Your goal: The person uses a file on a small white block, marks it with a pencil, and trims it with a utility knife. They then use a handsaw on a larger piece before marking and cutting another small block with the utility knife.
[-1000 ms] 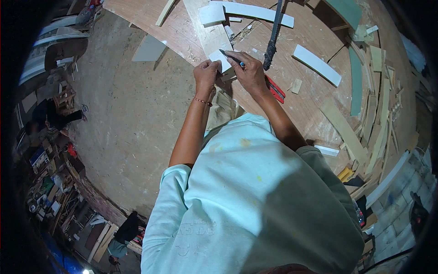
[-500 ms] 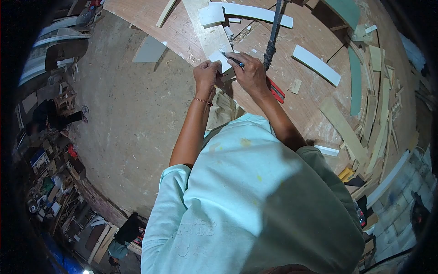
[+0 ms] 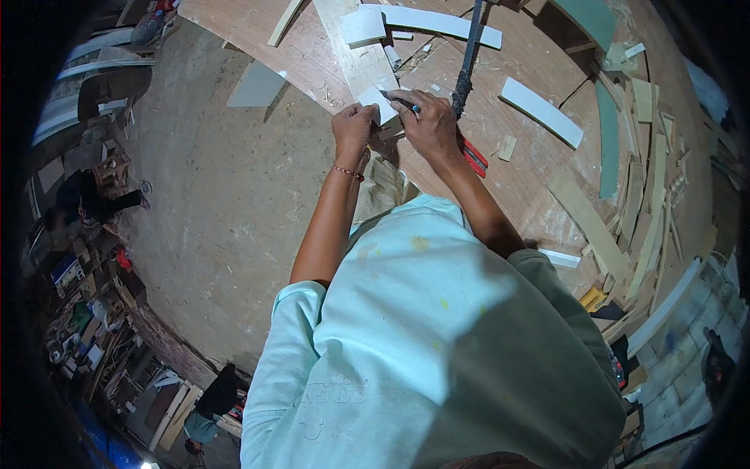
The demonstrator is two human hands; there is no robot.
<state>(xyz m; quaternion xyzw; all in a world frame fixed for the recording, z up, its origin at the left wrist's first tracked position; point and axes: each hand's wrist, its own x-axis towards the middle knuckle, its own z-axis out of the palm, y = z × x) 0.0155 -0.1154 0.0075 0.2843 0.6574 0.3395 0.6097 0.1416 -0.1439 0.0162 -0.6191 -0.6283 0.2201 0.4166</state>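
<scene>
My left hand [image 3: 354,127] is closed at the edge of a small white piece [image 3: 373,99], its fingers gripping the near left side. My right hand [image 3: 430,123] holds a dark pen-like tool [image 3: 403,102], its tip at the white piece's upper right. The white piece lies at the end of a pale wooden board [image 3: 359,64] on the wooden table [image 3: 312,70]. A white block [image 3: 363,27] and a curved white strip [image 3: 445,23] are farther up. Beside my right wrist lies a red-handled tool [image 3: 473,159], partly hidden.
A dark bar [image 3: 467,62] rises right of my hands. Another white strip [image 3: 541,111], green curved pieces [image 3: 608,141] and stacked wood strips [image 3: 648,195] lie to the right. A yellow-handled saw [image 3: 595,299] is lower right. People [image 3: 82,195] are at the far left.
My right hand and the pen-like tool have shifted very slightly. My left hand stays at the white piece.
</scene>
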